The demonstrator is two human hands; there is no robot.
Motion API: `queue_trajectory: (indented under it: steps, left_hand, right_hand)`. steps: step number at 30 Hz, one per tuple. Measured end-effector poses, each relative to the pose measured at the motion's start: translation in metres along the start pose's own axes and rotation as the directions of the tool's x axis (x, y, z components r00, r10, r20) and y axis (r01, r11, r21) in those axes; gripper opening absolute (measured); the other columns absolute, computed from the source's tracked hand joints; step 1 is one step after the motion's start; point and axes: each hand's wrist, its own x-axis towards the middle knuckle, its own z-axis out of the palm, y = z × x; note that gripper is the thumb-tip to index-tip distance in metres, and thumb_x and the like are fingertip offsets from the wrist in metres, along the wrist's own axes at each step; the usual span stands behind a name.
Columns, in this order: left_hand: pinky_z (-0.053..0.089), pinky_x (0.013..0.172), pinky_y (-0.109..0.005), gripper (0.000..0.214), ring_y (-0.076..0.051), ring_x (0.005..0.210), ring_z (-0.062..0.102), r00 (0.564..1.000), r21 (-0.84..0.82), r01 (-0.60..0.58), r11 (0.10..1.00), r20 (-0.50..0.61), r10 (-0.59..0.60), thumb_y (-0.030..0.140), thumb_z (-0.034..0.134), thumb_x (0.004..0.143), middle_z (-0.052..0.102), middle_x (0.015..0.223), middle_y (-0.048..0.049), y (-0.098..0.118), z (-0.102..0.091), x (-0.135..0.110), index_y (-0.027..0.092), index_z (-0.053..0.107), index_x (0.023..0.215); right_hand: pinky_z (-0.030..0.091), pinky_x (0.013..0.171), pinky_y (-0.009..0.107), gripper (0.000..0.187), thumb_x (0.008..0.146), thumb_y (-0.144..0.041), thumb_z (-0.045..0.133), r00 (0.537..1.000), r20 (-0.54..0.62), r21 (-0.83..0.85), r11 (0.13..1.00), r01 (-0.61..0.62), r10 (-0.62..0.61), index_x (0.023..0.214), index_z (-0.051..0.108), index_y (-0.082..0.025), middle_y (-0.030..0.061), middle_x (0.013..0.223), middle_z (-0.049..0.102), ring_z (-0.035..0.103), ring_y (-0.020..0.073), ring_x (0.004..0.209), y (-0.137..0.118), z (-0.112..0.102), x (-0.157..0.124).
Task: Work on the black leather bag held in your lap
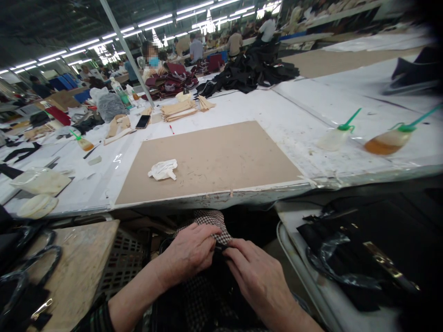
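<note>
My left hand point(197, 246) and my right hand point(254, 267) come together low in the middle, below the table edge. The fingers of both are closed on a black piece point(221, 272), pinching it along its upper edge. Its full shape is lost in shadow, and it may be a bag. Brown-and-white checked cloth point(212, 220) shows just beyond the fingertips and again below the hands. I cannot tell whether the cloth belongs to the black piece.
A white-covered table point(294, 106) carries a brown board point(221, 147) with a crumpled white cloth point(163, 169). Glue bottles point(389, 139) stand right. Black bags point(363, 249) lie on a side stand at right; a wooden board point(76, 263) is at left. Co-workers sit beyond.
</note>
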Motion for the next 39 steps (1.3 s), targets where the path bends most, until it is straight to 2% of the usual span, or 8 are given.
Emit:
queue_trajectory:
  steps: [5,11,18,22,26,32,35,39]
  left_hand:
    - [0.049,0.093,-0.037,0.013,-0.020,0.119,0.058,1.000,-0.009,0.008,1.000,-0.015,-0.008,0.017,0.047,0.094,0.061,0.133,-0.0081,0.000,-0.002,-0.001,0.017,0.059,0.099]
    - [0.050,0.096,-0.039,0.015,-0.021,0.120,0.058,0.999,0.010,0.029,1.000,-0.033,-0.028,0.019,0.046,0.093,0.060,0.135,-0.0087,-0.001,0.004,-0.002,0.017,0.061,0.098]
    - [0.051,0.095,-0.037,0.014,-0.022,0.116,0.061,0.999,-0.001,0.035,0.999,-0.014,-0.035,0.017,0.049,0.090,0.061,0.134,-0.0102,0.000,0.013,0.004,0.016,0.062,0.093]
    - [0.052,0.094,-0.037,0.012,-0.022,0.115,0.061,1.000,-0.031,0.022,0.999,-0.004,-0.022,0.017,0.049,0.091,0.062,0.133,-0.0099,0.001,0.012,0.006,0.016,0.061,0.090]
    - [0.051,0.096,-0.037,0.010,-0.021,0.117,0.060,0.998,-0.051,0.022,0.998,0.066,-0.019,0.019,0.050,0.094,0.061,0.135,-0.0080,0.001,0.007,0.007,0.017,0.060,0.091]
    - [0.051,0.091,-0.036,0.014,-0.020,0.119,0.058,0.987,-0.061,0.052,0.997,0.156,-0.042,0.022,0.048,0.098,0.056,0.141,-0.0031,0.002,0.000,0.009,0.022,0.058,0.107]
    - [0.049,0.092,-0.036,0.017,-0.020,0.118,0.058,0.989,-0.039,0.045,0.998,0.146,-0.039,0.023,0.048,0.098,0.057,0.140,-0.0020,0.002,0.001,0.006,0.024,0.058,0.111]
    - [0.048,0.090,-0.035,0.017,-0.020,0.117,0.059,0.997,0.025,-0.011,1.000,0.082,0.008,0.023,0.045,0.100,0.058,0.139,-0.0044,0.001,0.004,0.003,0.021,0.061,0.106]
  right_hand:
    - [0.049,0.074,0.035,0.022,0.092,-0.009,0.044,0.997,-0.072,-0.041,0.999,0.008,-0.011,0.095,0.063,-0.018,0.0082,0.101,0.069,0.064,0.0228,0.083,-0.003,0.011,0.001]
    - [0.052,0.076,0.035,0.018,0.089,-0.007,0.047,0.997,-0.079,0.093,0.995,0.022,-0.015,0.088,0.061,-0.018,0.0078,0.099,0.069,0.065,0.0227,0.086,0.005,0.018,0.003]
    - [0.055,0.077,0.035,0.016,0.083,-0.005,0.053,1.000,-0.011,0.186,0.983,0.010,-0.008,0.085,0.061,-0.019,0.0063,0.099,0.072,0.067,0.0230,0.089,0.013,0.016,0.001]
    - [0.055,0.076,0.035,0.016,0.079,-0.004,0.057,0.999,0.052,0.197,0.980,-0.012,0.001,0.083,0.061,-0.019,0.0061,0.099,0.072,0.068,0.0232,0.087,0.013,0.015,-0.001]
    - [0.055,0.075,0.034,0.018,0.076,-0.002,0.059,0.996,0.094,0.212,0.977,-0.026,0.006,0.081,0.062,-0.020,0.0057,0.098,0.072,0.067,0.0225,0.086,0.018,0.014,-0.002]
    - [0.053,0.081,0.033,0.022,0.077,0.000,0.060,0.990,0.137,0.311,0.947,-0.077,0.035,0.086,0.062,-0.020,0.0042,0.104,0.069,0.065,0.0207,0.095,0.025,0.012,-0.002]
    - [0.053,0.082,0.033,0.021,0.079,-0.001,0.060,0.992,0.127,0.349,0.935,-0.068,0.025,0.087,0.061,-0.021,0.0035,0.105,0.068,0.064,0.0200,0.097,0.024,0.011,-0.003]
    - [0.053,0.084,0.033,0.019,0.082,-0.003,0.060,0.995,0.101,0.375,0.925,-0.056,0.019,0.088,0.061,-0.022,0.0037,0.107,0.067,0.064,0.0197,0.100,0.022,0.008,-0.005]
